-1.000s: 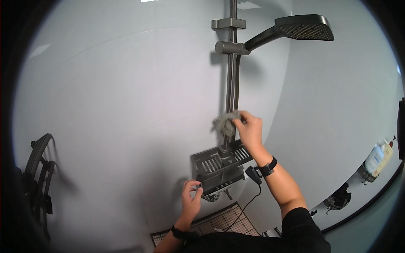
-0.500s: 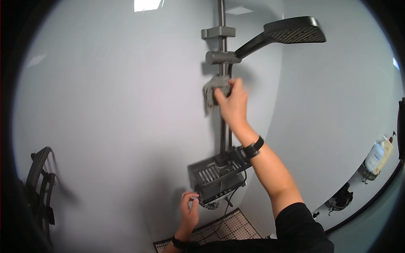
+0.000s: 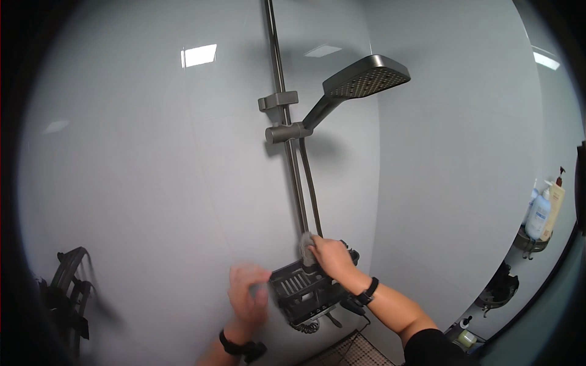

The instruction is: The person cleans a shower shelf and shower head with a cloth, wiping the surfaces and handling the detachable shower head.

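A crumpled grey cloth point(image 3: 307, 249) is wrapped against the lower end of the dark shower riser rail point(image 3: 296, 189). My right hand point(image 3: 333, 258) is closed on it, just above the black shower shelf point(image 3: 295, 284) with its slotted tray. To the left of that shelf, my left hand point(image 3: 246, 294) is raised and blurred, with fingers and thumb apart and nothing visible between them. Higher up, a dark square hand shower point(image 3: 368, 77) rests in its holder point(image 3: 287, 132) on the rail.
A hose point(image 3: 311, 183) hangs beside the rail. Pump bottles point(image 3: 539, 215) stand in a corner rack at the right, above another dark basket point(image 3: 500, 290). At the lower left, a black rack point(image 3: 68, 287) is on the wall. A checked mat point(image 3: 342, 352) lies below.
My right hand has slid down the rail with the cloth, from below the holder to the shelf. My left hand has come away from the shelf's front corner, up and left. The view has shifted.
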Available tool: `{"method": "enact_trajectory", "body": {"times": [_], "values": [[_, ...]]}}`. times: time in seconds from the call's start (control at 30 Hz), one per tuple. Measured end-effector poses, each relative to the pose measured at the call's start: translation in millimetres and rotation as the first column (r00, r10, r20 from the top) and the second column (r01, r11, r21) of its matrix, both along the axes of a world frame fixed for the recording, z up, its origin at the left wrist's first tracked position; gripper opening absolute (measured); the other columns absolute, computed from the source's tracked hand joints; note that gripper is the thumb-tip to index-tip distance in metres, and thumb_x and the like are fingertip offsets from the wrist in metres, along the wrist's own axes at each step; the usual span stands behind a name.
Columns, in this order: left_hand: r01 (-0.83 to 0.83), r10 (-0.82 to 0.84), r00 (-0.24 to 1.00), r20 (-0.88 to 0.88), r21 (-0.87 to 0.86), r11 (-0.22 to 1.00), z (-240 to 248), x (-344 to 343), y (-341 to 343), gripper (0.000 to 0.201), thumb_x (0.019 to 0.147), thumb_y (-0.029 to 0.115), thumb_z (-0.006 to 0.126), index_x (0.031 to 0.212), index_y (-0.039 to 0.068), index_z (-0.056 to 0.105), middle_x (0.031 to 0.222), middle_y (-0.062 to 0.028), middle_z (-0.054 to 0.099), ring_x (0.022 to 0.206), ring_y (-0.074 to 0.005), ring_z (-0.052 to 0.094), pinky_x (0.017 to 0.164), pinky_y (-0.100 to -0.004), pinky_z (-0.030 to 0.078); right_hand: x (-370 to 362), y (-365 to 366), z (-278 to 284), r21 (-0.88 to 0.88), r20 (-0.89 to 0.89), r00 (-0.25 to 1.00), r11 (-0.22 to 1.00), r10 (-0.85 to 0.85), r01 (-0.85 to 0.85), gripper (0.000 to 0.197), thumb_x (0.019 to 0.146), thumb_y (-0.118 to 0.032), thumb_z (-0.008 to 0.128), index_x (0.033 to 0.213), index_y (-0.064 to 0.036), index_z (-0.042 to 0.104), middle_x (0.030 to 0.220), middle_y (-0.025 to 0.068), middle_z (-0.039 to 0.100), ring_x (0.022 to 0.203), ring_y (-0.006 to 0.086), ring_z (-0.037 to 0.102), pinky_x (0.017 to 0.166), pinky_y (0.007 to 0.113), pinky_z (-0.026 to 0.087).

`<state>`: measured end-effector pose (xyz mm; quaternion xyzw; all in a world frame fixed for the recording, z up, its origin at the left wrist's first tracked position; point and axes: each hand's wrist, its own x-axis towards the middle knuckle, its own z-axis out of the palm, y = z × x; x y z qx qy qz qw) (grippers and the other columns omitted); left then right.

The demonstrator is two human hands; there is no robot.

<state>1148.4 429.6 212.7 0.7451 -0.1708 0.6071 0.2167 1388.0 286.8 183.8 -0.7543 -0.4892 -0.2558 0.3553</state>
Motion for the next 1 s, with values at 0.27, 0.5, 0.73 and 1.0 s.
{"method": "enact_trajectory", "body": {"times": [0.27,0.5,0.73,1.0], "values": [[0.034,-0.022,0.998,-0.06,0.203,0.979,165.1,106.1,-34.4,0.049,0.097,0.018,0.075,0.14,-0.001,0.062,0.141,-0.0185,0.067,0.129,-0.0353,0.063,0.111,-0.0447,0.05,-14.0,-104.0,-54.2,0.739,-0.388,0.872,0.666,0.298,0.101,0.027,0.096,0.003,0.063,0.122,0.0038,0.072,0.086,0.0045,0.072,0.077,0.0071,0.064,0.07,0.026,0.055],[-0.165,0.16,0.986,0.043,0.155,0.974,232.1,204.5,-40.8,0.067,0.101,0.025,0.074,0.152,-0.008,0.046,0.152,-0.0287,0.057,0.138,-0.0408,0.06,0.117,-0.0459,0.046,-12.0,-156.7,-123.8,0.747,-0.463,0.874,0.595,0.147,0.296,0.03,0.092,0.006,0.062,0.121,0.006,0.071,0.085,-0.0007,0.065,0.071,0.0029,0.055,0.063,0.022,0.047],[-0.166,0.172,0.984,-0.045,0.127,0.978,270.7,235.0,-56.0,0.039,0.104,0.016,0.069,0.133,-0.004,0.054,0.115,-0.0312,0.072,0.11,-0.0535,0.067,0.095,-0.0508,0.054,-7.6,-214.9,-149.3,0.722,-0.54,0.84,0.543,0.055,0.429,0.03,0.092,0.007,0.062,0.121,0.0061,0.071,0.08,-0.0044,0.054,0.067,0.0028,0.045,0.06,0.023,0.038],[-0.154,0.152,0.988,0.036,0.064,0.986,266.3,243.0,-49.8,0.033,0.106,0.024,0.072,0.116,-0.004,0.06,0.097,-0.0234,0.076,0.083,-0.0389,0.072,0.079,-0.0428,0.055,5.5,-246.2,-174.6,0.685,-0.565,0.825,0.575,0.03,0.448,0.029,0.096,0.005,0.062,0.124,0.0071,0.07,0.083,-0.0042,0.057,0.067,0.0027,0.046,0.06,0.023,0.039]]}}
